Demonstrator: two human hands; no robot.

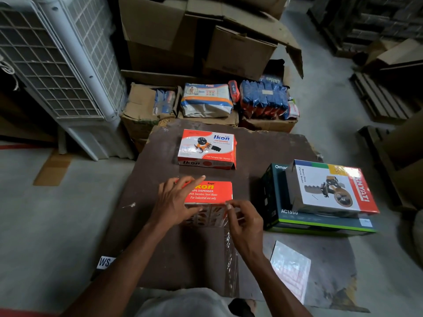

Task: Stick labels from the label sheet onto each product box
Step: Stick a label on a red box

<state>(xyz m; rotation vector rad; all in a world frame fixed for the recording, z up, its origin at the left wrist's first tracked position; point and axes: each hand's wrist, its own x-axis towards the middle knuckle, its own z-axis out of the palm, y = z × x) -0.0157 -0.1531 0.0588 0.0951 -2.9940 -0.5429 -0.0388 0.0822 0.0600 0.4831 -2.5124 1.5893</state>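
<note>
Near the middle of the brown board (174,248), the left hand (176,200) lay at nine o'clock on the near Ikon box (211,193), fingers spread fairly straight, steadying its top and front face. That box ran long from nine to three. At its four o'clock corner the right hand (246,221) pinched something small and pale, probably a label, against the front edge; blur hid it. Off at four o'clock from that hand lay the glossy label sheet (290,268), nearer the right hand.
</note>
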